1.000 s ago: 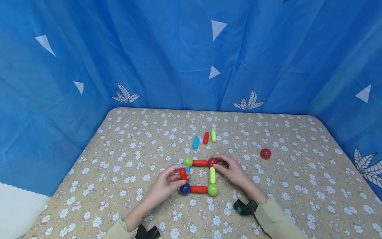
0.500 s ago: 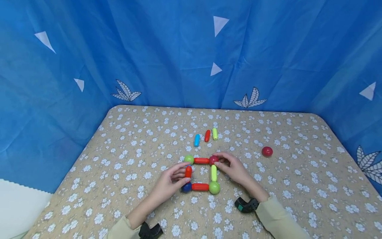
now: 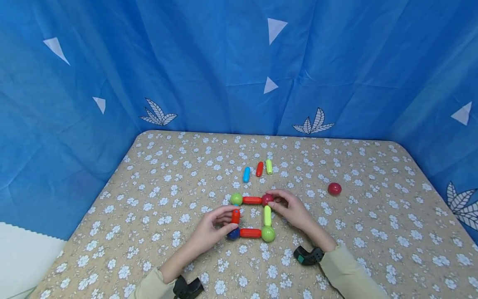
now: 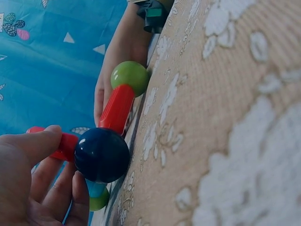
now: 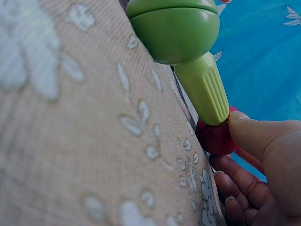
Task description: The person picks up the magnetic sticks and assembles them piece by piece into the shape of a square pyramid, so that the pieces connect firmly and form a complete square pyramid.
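Note:
A square of toy rods and balls lies on the table. Its corners are a dark blue ball point(image 3: 233, 235), a near green ball point(image 3: 268, 234), a far green ball point(image 3: 237, 199) and a red ball point(image 3: 267, 199). Between thumb and fingers my left hand point(image 3: 209, 230) pinches a red rod point(image 4: 68, 147), which rises from the blue ball. My right hand point(image 3: 289, 211) grips the red ball, beside the yellow-green rod point(image 5: 204, 89). Red rods form the near side point(image 3: 250, 233) and far side point(image 3: 252, 200). The left side's blue rod point(image 4: 96, 189) is mostly hidden.
Behind the square lie a loose blue rod point(image 3: 247, 174), a red rod point(image 3: 259, 169) and a yellow-green rod point(image 3: 269, 167). A loose red ball point(image 3: 334, 189) is off to the right. Blue curtain point(image 3: 231, 66) surrounds the flowered tabletop point(image 3: 179, 166).
My left hand has shifted slightly right, bringing the pinched red rod from a leftward position to more squarely over the blue ball. My right hand keeps its grip on the red ball.

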Demonstrator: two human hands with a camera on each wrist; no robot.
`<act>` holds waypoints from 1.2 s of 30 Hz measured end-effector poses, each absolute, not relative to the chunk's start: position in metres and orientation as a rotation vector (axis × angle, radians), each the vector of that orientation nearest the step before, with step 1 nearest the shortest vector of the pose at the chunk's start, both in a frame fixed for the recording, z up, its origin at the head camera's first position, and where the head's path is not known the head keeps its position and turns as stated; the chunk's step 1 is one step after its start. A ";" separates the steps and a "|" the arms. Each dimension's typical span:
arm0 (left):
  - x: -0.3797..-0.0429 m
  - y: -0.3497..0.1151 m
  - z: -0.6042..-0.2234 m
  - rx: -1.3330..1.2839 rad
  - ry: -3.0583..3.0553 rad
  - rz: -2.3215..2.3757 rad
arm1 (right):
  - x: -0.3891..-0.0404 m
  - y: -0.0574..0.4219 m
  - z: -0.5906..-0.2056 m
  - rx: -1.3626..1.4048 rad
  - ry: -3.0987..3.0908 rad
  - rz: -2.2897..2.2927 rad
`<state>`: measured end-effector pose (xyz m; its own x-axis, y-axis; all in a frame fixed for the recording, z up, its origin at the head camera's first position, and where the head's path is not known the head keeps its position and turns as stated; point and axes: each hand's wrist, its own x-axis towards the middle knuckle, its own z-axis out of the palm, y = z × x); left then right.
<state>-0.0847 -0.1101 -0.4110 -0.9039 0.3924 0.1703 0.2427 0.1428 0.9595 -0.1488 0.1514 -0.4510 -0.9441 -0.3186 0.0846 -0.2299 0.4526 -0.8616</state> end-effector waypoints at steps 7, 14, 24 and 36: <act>-0.084 -0.109 -0.411 0.651 2.287 1.874 | -0.148 0.152 -0.451 -0.493 2.612 -1.506; -0.083 -0.108 -0.408 0.671 2.323 1.868 | -0.148 0.153 -0.449 -0.492 2.627 -1.489; -0.083 -0.110 -0.409 0.714 2.308 1.895 | -0.149 0.156 -0.446 -0.527 2.608 -1.486; -0.115 -0.136 -0.406 0.512 2.430 1.922 | -0.120 0.188 -0.429 -0.551 2.566 -1.361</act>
